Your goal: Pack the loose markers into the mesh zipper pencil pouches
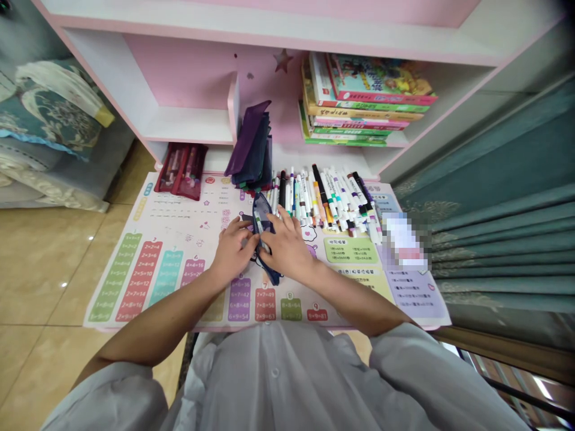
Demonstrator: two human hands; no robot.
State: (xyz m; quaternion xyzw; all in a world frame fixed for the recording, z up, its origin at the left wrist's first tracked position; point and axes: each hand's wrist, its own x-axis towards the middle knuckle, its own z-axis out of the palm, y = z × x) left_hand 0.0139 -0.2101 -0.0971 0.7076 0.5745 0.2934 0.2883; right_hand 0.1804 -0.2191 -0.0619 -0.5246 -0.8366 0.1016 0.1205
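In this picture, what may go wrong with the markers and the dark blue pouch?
The dark blue pouch appears open between the left hand and right hand, so the marker inside might slip out. The loose markers lie piled near the right hand; a knock might roll some away.

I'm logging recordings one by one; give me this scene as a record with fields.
Left hand: fingers at the left side of a slim, dark blue pouch
Right hand: fingers over the pouch's right side
Pouch: open, thin white marker showing inside
Right of pouch: white-barrelled markers with coloured caps, loosely heaped
Beyond pouch: purple and dark blue flat cases
Far left: dark red, see-through holder, pens inside
Shelf: stacked colourful books
Surface: pale desk mat printed with multiplication tables
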